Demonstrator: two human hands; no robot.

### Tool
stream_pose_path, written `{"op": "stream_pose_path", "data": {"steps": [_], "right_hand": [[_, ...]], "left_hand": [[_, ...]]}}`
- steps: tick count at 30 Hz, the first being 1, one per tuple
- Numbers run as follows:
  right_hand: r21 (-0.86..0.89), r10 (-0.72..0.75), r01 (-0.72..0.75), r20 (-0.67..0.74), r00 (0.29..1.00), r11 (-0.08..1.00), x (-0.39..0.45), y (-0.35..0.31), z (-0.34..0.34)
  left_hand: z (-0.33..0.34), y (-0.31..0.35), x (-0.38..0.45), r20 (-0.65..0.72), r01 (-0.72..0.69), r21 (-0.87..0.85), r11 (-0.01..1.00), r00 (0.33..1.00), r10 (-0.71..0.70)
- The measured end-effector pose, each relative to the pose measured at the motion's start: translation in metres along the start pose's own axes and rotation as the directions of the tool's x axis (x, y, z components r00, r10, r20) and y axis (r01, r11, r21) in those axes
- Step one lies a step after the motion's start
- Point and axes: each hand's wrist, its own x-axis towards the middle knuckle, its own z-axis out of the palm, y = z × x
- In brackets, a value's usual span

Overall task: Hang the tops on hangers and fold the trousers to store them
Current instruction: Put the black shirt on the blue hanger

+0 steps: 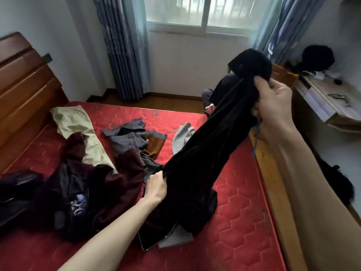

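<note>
A long black garment (197, 165) stretches diagonally above the red mattress (240, 202). My right hand (273, 98) grips its bunched upper end, raised at the right. My left hand (156, 187) pinches its edge lower down, near the middle of the bed. The garment's lower end rests on the mattress over a grey cloth (175, 239). A blue cord (256, 137) dangles below my right hand. Whether the garment is trousers or a top I cannot tell.
On the bed lie beige trousers (78, 126), a grey and brown clothes heap (134, 139), a maroon and black pile (78, 192) and a light grey piece (181, 137). A wooden headboard (25, 90) stands at the left, a desk (328, 102) at the right, a window (205, 10) ahead.
</note>
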Motion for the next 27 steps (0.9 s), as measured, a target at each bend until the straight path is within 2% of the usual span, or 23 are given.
{"op": "stream_pose_path", "data": {"steps": [3,6,9,12,14,15,17,19,20,22,24,27], "right_hand": [[-0.208,0.01,-0.025,-0.071,0.997,0.978,0.006,0.042,-0.019],[-0.452,0.061,-0.106,-0.113,0.992,0.886,0.009,0.096,-0.032],[-0.637,0.164,-0.2,-0.115,0.98,0.744,-0.008,0.136,-0.033],[-0.705,0.221,-0.174,-0.024,0.975,0.688,-0.028,0.159,-0.02],[-0.679,0.258,-0.137,0.08,0.963,0.722,-0.04,0.163,-0.005],[-0.611,0.284,-0.134,0.155,0.946,0.78,-0.046,0.162,0.004],[-0.38,0.32,-0.188,0.322,0.891,0.906,-0.053,0.156,0.019],[-0.162,0.315,-0.271,0.482,0.818,0.949,-0.056,0.143,0.031],[-0.132,0.286,-0.255,0.529,0.799,0.958,-0.054,0.135,0.036],[-0.239,0.214,-0.099,0.526,0.823,0.966,-0.048,0.122,0.049],[-0.41,0.174,0.045,0.48,0.86,0.911,-0.043,0.112,0.059],[-0.574,0.161,0.204,0.521,0.838,0.793,-0.039,0.109,0.065]], "left_hand": [[-0.025,0.001,0.009,-0.103,-0.042,0.026,0.999,0.994,0.044],[-0.061,0.019,0.018,-0.184,-0.129,0.043,0.991,0.974,0.135],[-0.097,0.054,0.029,-0.145,-0.268,-0.02,0.963,0.954,0.263],[-0.125,0.095,0.041,-0.056,-0.396,-0.077,0.915,0.918,0.393],[-0.138,0.117,0.046,0.019,-0.443,-0.084,0.892,0.895,0.446],[-0.143,0.127,0.047,0.061,-0.456,-0.083,0.886,0.885,0.461],[-0.148,0.14,0.048,0.136,-0.475,-0.094,0.875,0.865,0.484],[-0.151,0.146,0.044,0.175,-0.491,-0.134,0.861,0.843,0.508],[-0.152,0.147,0.042,0.187,-0.487,-0.153,0.86,0.84,0.509],[-0.152,0.143,0.04,0.212,-0.464,-0.168,0.87,0.845,0.492],[-0.153,0.135,0.038,0.218,-0.441,-0.162,0.883,0.857,0.467],[-0.154,0.119,0.036,0.182,-0.419,-0.192,0.887,0.873,0.452]]}}
